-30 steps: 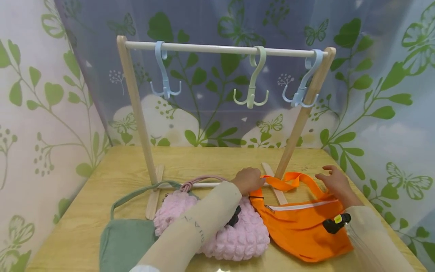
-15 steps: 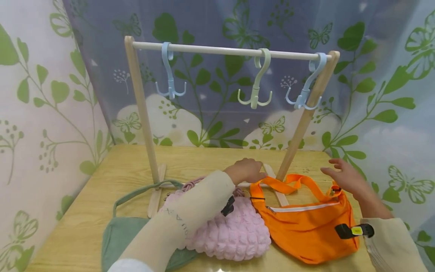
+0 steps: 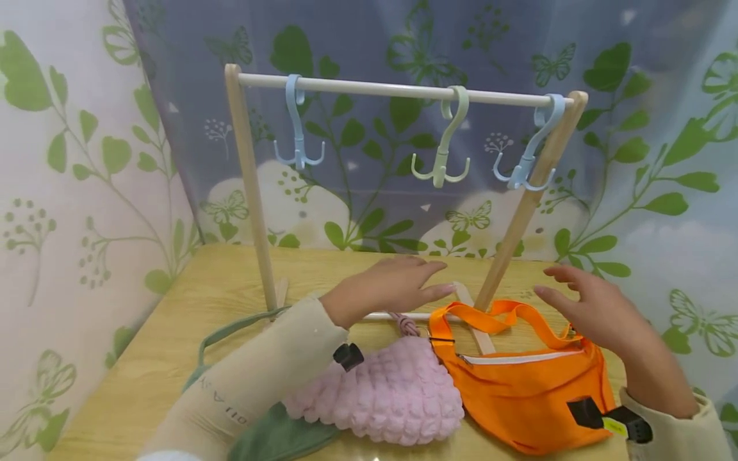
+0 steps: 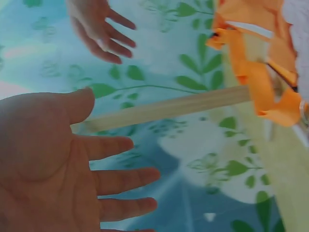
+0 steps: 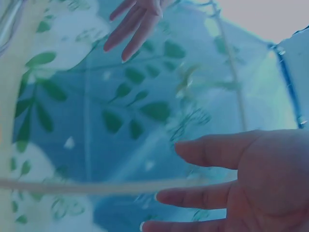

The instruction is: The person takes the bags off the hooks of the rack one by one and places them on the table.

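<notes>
In the head view an orange bag [image 3: 527,397] with a white zipper lies at the right, its orange strap [image 3: 496,320] looped toward the rack's foot. My left hand [image 3: 386,288] hovers over the pink bag's top, fingers extended to the right and nothing in them. In the left wrist view its palm [image 4: 43,164] shows bare. My right hand [image 3: 605,310] is held above the orange bag's right end, fingers spread and holding nothing. A pink puffy bag [image 3: 398,397] sits in the middle, partly under my left sleeve. The green bag [image 3: 282,435] beside it is largely hidden by that arm.
A wooden rack with a white top bar [image 3: 375,88] stands at the back of the table [image 3: 225,269]. From it hang a blue hook [image 3: 296,128], a green hook [image 3: 446,141] and another blue hook [image 3: 533,147]. Patterned cloth [image 3: 357,38] surrounds the table.
My left hand has let go of the orange strap and drawn up and left, fingers extended. My right hand has risen off the orange bag and moved right. The view has shifted slightly.
</notes>
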A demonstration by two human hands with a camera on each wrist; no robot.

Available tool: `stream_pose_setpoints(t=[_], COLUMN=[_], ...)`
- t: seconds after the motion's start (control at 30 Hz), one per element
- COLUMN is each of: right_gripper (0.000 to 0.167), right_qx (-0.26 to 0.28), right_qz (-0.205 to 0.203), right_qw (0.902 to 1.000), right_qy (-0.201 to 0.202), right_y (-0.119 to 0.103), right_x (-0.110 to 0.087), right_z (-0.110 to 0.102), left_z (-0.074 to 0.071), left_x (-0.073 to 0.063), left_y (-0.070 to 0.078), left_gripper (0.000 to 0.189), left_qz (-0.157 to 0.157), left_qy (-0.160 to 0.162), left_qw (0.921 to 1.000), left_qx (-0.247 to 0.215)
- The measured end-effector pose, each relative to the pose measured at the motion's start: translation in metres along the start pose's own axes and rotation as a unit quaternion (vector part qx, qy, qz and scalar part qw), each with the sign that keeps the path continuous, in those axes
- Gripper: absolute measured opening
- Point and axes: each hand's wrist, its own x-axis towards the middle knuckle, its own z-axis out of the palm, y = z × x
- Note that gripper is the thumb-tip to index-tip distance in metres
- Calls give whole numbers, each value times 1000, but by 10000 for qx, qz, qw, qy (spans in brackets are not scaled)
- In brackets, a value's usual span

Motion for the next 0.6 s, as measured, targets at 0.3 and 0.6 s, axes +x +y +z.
stream_pose_setpoints(t=[0.3, 0.6], right_gripper=[68, 62], right_qx=[57, 212], right_qz=[-40, -104], right_qw=[9988, 9930], right_qy=[493, 1158], right_y=[-41, -65], right_x=[-19, -41], right_z=[10, 11], left_z=[-8, -4], left_x=[-57, -107], left_y=[-8, -18], left_gripper=[63, 61], left_qz=[110, -390], left_qy=[1063, 2130], left_qw=[9939, 9760], left_qx=[289, 251])
